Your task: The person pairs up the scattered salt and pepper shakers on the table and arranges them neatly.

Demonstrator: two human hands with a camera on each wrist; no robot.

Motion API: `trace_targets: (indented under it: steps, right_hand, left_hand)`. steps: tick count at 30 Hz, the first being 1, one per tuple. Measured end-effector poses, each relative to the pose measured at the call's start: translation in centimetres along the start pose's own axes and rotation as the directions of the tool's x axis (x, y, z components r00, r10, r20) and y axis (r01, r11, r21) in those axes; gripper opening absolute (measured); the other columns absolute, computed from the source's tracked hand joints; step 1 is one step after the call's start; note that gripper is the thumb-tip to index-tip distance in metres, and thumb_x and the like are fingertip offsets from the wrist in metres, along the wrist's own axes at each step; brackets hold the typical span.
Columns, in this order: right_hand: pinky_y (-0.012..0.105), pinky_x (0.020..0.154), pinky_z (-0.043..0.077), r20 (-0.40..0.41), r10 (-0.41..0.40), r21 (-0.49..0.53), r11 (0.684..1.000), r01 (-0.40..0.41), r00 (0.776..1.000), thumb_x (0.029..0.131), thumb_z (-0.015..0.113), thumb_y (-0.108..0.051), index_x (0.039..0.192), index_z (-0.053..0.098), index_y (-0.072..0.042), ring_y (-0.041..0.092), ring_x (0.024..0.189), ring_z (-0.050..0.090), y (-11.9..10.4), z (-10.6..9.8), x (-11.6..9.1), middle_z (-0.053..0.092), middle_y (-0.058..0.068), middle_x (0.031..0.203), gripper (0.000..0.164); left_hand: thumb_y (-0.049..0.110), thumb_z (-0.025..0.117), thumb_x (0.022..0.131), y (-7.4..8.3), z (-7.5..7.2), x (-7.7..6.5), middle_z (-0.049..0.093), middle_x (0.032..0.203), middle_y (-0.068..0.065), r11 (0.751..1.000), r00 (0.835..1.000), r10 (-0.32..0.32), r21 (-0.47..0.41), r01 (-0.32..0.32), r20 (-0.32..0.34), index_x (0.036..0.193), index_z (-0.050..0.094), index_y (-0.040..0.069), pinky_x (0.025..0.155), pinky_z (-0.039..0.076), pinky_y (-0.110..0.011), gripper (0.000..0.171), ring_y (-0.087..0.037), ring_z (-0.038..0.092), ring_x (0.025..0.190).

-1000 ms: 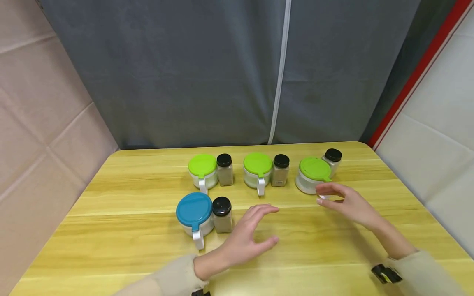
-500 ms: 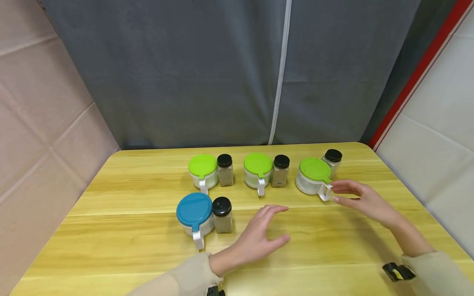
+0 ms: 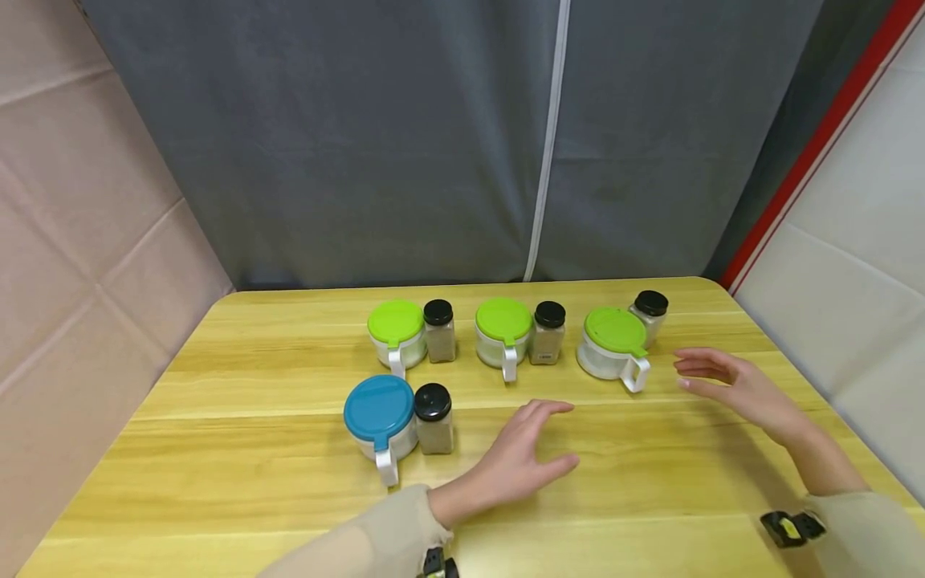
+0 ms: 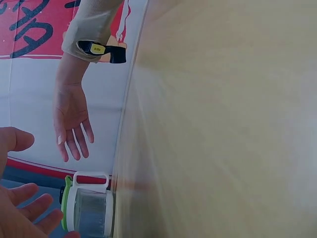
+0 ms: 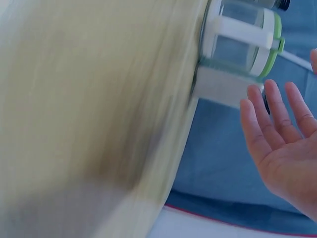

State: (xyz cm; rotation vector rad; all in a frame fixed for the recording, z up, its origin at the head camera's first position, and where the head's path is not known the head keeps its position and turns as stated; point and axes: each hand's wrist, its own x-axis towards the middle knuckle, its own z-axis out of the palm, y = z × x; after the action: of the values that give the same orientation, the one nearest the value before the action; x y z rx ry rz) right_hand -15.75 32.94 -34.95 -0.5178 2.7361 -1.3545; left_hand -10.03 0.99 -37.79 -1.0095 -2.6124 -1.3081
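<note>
My right hand hovers to the right of a green-lidded seasoning jar, its fingers apart from the white handle. Behind that jar stands a black-capped shaker bottle. Over the table's middle my left hand is held with thumb and fingers spread, nothing between them. To its left are a blue-lidded seasoning jar and a shaker bottle side by side. The right wrist view shows the right palm bare, with relaxed fingers.
In the back row, a green-lidded jar stands beside a shaker bottle, and another green-lidded jar beside another bottle. All rest on a wooden table before a grey curtain.
My right hand has drawn away from the right green-lidded jar's handle, moving right. My left hand has drifted right over the table. The jars and bottles have stayed in place.
</note>
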Motion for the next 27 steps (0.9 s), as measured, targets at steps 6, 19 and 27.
trace_targets:
  steps: [6,19,27]
  right_hand:
    - [0.014,0.071,0.044,-0.021,0.012,0.064,0.998,-0.011,1.0,0.088,0.055,-0.015,0.125,0.042,0.002,-0.004,0.092,0.052,2.1,-0.7,-0.1,0.053,-0.01,0.109,0.043]
    - [0.017,0.067,0.044,-0.019,0.061,0.094,0.994,-0.059,0.998,0.089,0.053,-0.01,0.121,0.046,-0.02,-0.008,0.091,0.049,4.5,-2.5,-0.3,0.051,-0.021,0.106,0.035]
    - [0.016,0.069,0.045,-0.032,0.093,0.17,0.982,-0.086,0.995,0.09,0.051,-0.01,0.114,0.045,-0.027,-0.003,0.088,0.054,5.0,-3.2,0.5,0.054,-0.019,0.103,0.031]
  left_hand:
    - [0.032,0.061,0.081,0.0,0.6,0.7,0.042,0.126,0.002,1.0,1.0,-0.024,0.005,0.024,0.006,0.13,0.039,0.011,0.093,0.032,-0.029,0.058,-0.011,0.038,0.115]
    - [0.031,0.063,0.08,-0.3,1.9,2.6,0.043,0.125,0.001,0.996,0.997,-0.08,0.04,0.079,0.01,0.129,0.039,0.01,0.092,0.032,-0.025,0.059,-0.011,0.039,0.113]
    - [0.031,0.063,0.079,-0.7,2.8,4.0,0.042,0.124,-0.001,0.992,0.994,-0.106,0.065,0.106,0.005,0.131,0.037,0.009,0.093,0.032,-0.024,0.061,-0.012,0.04,0.113]
